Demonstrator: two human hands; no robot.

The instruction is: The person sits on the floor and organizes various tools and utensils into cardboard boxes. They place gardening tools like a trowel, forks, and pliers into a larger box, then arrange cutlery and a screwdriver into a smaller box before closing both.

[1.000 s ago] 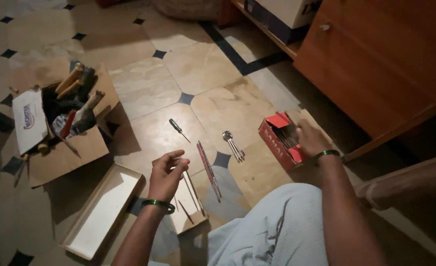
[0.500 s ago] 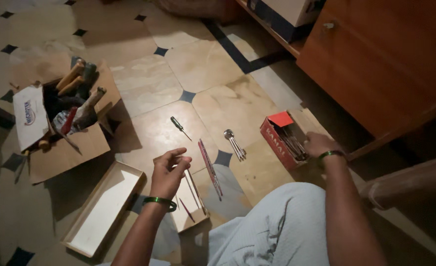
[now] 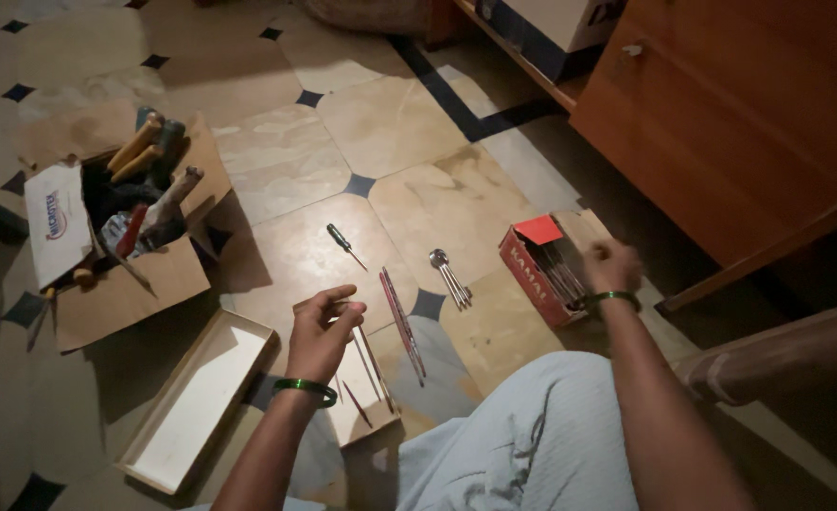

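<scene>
2 hands in my head view, both over the tiled floor (image 3: 276,151). Left hand (image 3: 322,333) hangs above a small open box (image 3: 366,416), fingers (image 3: 341,295) loosely curled, thumb and forefinger near each other; I can't tell if anything is pinched between them. Green bangle (image 3: 305,389) on that wrist. Thin rods (image 3: 369,364) lie in the small box right under the hand.

Right hand (image 3: 612,265) is at the far end of the red box (image 3: 541,270), which lies on the floor near the wooden cabinet (image 3: 740,123). Hand is blurred; fingers look closed into a loose fist over the box's open top. I can't tell what they hold, if anything. Dark thin pieces (image 3: 562,274) fill the red box. Green bangle on this wrist too.

Between the hands, on the floor: 2 long reddish rods (image 3: 401,322) lying side by side, a bunch of spoons (image 3: 449,276) just right of them, and a green-handled screwdriver (image 3: 344,244) further out, apart from the rest.

Left of the left hand, an empty white tray (image 3: 196,402) sits just beside the small box. Further left, an open carton (image 3: 115,255) full of tools, wooden handles sticking up, flaps spread flat.

My knee in light cloth (image 3: 532,445) fills the bottom centre, between both arms.
</scene>
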